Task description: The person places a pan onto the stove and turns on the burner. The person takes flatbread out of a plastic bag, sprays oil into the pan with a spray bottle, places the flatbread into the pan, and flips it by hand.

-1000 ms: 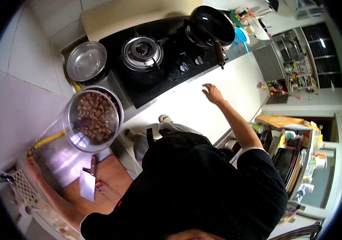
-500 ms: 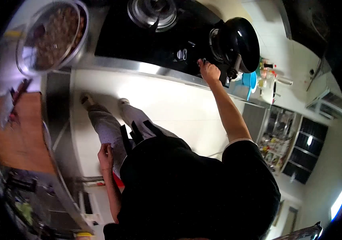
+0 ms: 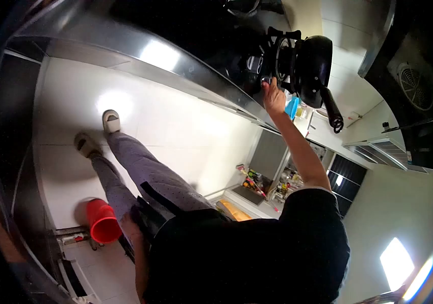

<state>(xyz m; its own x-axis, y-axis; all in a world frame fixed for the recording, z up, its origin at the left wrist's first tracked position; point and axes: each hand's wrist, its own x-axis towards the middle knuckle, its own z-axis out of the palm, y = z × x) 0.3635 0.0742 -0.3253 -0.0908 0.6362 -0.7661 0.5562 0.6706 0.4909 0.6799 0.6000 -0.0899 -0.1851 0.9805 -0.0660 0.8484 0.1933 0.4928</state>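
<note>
My right hand (image 3: 275,99) is closed round a stove knob (image 3: 266,81) at the front edge of the black gas stove (image 3: 196,35). A second knob (image 3: 254,64) sits just beside it. Behind the hand, a black wok (image 3: 313,71) rests tilted on the burner, its handle (image 3: 332,110) pointing down to the right. No flame shows under it. My left hand (image 3: 131,228) hangs low beside my thigh, partly in shadow, and its fingers are too dark to make out.
A red bucket (image 3: 103,221) stands on the white floor (image 3: 160,121) at the lower left. A blue container (image 3: 292,107) is past the stove's right end. The range hood (image 3: 409,86) hangs at the upper right. Shelves with kitchen items (image 3: 287,185) stand farther off.
My right hand went from above the floor to the stove knob. My left hand left the counter side and came down by my leg. The view has swung, and the chopping board and bowl dropped out.
</note>
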